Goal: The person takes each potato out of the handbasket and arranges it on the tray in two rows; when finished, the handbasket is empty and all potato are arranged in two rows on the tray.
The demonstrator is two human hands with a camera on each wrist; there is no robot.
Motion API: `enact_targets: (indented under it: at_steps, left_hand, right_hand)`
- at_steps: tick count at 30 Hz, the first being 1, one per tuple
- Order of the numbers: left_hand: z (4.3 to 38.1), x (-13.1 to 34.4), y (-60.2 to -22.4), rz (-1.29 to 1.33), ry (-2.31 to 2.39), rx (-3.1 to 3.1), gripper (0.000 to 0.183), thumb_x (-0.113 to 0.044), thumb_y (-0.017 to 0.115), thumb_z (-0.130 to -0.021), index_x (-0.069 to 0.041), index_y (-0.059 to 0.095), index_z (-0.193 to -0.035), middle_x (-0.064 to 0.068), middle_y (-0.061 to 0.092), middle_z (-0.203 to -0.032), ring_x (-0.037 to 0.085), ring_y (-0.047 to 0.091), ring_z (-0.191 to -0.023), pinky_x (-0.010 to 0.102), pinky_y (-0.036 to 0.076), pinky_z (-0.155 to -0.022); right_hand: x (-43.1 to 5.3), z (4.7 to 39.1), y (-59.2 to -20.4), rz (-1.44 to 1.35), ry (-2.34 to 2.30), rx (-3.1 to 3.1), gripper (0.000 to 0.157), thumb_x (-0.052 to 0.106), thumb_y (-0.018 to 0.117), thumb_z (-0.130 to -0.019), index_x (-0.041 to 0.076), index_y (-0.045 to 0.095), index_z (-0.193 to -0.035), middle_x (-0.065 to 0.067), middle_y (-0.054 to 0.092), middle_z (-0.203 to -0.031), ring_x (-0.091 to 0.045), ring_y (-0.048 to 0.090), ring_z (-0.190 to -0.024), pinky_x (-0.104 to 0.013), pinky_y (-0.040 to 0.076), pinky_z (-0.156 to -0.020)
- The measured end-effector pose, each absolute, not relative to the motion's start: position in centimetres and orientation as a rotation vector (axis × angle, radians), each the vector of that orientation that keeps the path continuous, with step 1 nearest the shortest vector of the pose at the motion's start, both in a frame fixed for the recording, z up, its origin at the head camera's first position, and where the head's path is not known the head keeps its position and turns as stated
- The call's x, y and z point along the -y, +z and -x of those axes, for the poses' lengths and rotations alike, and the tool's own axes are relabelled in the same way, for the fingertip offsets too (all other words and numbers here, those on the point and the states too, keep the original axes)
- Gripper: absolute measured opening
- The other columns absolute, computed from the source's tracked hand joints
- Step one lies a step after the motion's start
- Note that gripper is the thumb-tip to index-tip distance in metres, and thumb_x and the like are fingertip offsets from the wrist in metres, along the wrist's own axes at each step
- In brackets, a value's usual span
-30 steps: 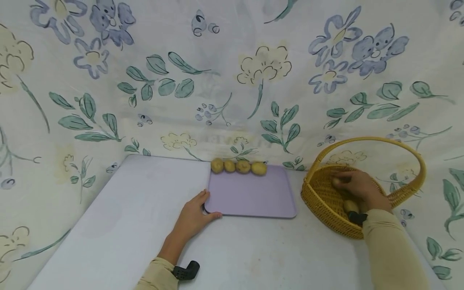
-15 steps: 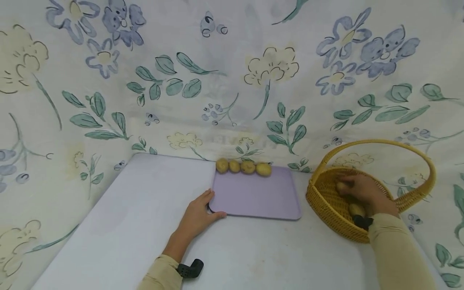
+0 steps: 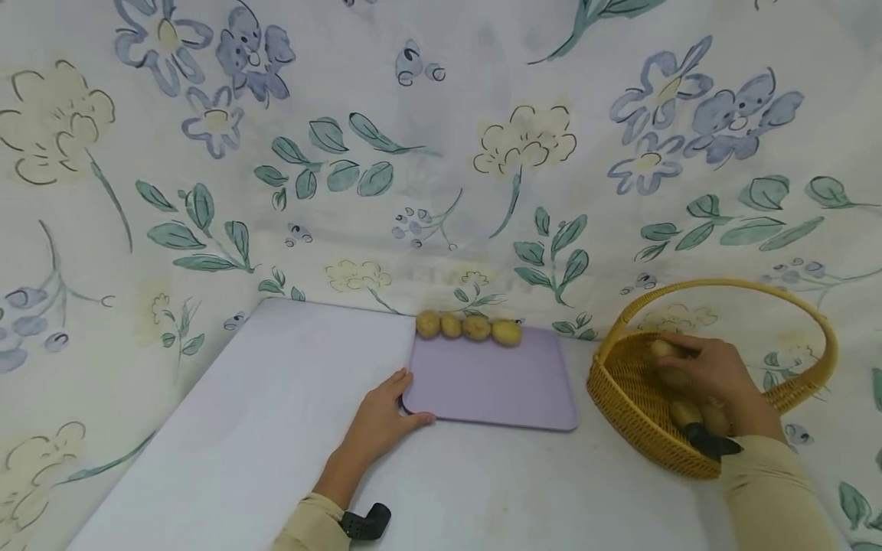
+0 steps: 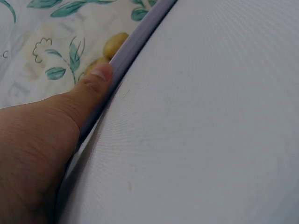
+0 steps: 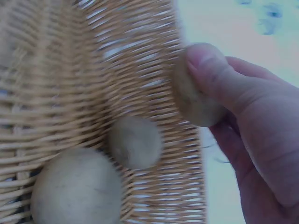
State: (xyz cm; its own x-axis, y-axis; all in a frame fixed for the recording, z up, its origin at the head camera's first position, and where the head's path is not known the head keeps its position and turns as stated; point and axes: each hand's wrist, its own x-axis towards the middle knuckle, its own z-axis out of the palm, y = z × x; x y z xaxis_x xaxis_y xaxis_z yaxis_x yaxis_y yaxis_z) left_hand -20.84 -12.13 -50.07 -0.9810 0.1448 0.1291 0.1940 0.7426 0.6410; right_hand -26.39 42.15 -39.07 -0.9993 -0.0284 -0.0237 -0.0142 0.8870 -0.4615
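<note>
My right hand (image 3: 723,376) pinches a potato (image 5: 194,98) between thumb and fingers at the rim of the yellow wicker basket (image 3: 637,425). Below it, a large potato (image 5: 77,189) and a smaller potato (image 5: 135,142) lie inside the basket; the head view shows part of the inside hidden behind the hand. A lilac tray (image 3: 492,386) lies on the table, with several potatoes (image 3: 477,328) in a row along its back edge. My left hand (image 3: 377,422) holds the tray's near left corner, thumb on the front rim and fingers along the left side.
The white table (image 3: 276,428) extends to the left of the tray and in front of it. A floral cloth (image 3: 413,168) hangs behind the table. The basket's tall arched handle (image 3: 733,283) rises above the right hand.
The right hand has risen a little from inside the basket toward its rim with the potato, uncovering more potatoes below. My left hand stays at the tray's corner. The head view has shifted slightly.
</note>
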Motion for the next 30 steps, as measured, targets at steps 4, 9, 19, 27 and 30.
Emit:
enact_targets:
  at_steps: [4, 9, 19, 27, 30]
  left_hand:
    - [21.3, 11.8, -49.9, 0.297, -1.055, 2.870, 0.095, -0.056, 0.083, -0.078, -0.001, 0.050, -0.149, 0.016, 0.045, -0.159, 0.037, 0.044, -0.147, 0.050, 0.040, -0.121]
    - [21.7, 11.9, -49.5, 0.291, -1.028, 2.858, 0.094, -0.054, 0.083, -0.079, 0.000, 0.050, -0.149, 0.017, 0.045, -0.159, 0.037, 0.044, -0.147, 0.050, 0.040, -0.121]
    - [20.9, 11.9, -50.3, 0.263, -1.078, 2.866, 0.096, -0.055, 0.084, -0.078, 0.000, 0.050, -0.149, 0.016, 0.045, -0.159, 0.037, 0.044, -0.146, 0.052, 0.041, -0.120]
    - [20.8, 11.8, -50.0, 0.274, -1.056, 2.855, 0.093, -0.052, 0.084, -0.079, 0.001, 0.052, -0.147, 0.018, 0.046, -0.157, 0.039, 0.046, -0.145, 0.052, 0.042, -0.119]
    - [20.7, 12.1, -49.5, 0.288, -1.035, 2.851, 0.092, -0.051, 0.084, -0.079, 0.002, 0.052, -0.147, 0.019, 0.047, -0.157, 0.039, 0.046, -0.144, 0.051, 0.042, -0.119]
  right_hand:
    - [-42.2, 24.0, -37.7, -0.015, -0.856, -3.056, 0.073, 0.057, 0.069, -0.092, 0.014, 0.053, -0.150, -0.030, 0.045, -0.153, -0.055, 0.042, -0.136, -0.061, 0.050, -0.101]
    - [-40.4, 22.1, -35.6, 0.030, -0.988, -3.061, 0.064, 0.053, 0.072, -0.091, 0.024, 0.058, -0.146, -0.004, 0.056, -0.150, -0.010, 0.058, -0.130, -0.008, 0.049, -0.084]
    - [-30.5, 20.4, -34.7, 0.513, -1.142, -3.028, 0.049, 0.031, 0.084, -0.085, 0.025, 0.071, -0.132, 0.006, 0.070, -0.133, 0.022, 0.053, -0.112, -0.002, 0.047, -0.089]
    - [-22.9, 22.6, -37.0, 0.719, -1.236, -2.894, 0.052, 0.025, 0.086, -0.081, 0.013, 0.072, -0.129, -0.005, 0.072, -0.130, -0.024, 0.063, -0.129, -0.033, 0.056, -0.105]
    - [-19.8, 23.7, -38.0, 0.749, -1.255, -2.893, 0.052, 0.024, 0.087, -0.078, 0.012, 0.074, -0.127, -0.006, 0.074, -0.126, -0.030, 0.066, -0.125, -0.048, 0.056, -0.103]
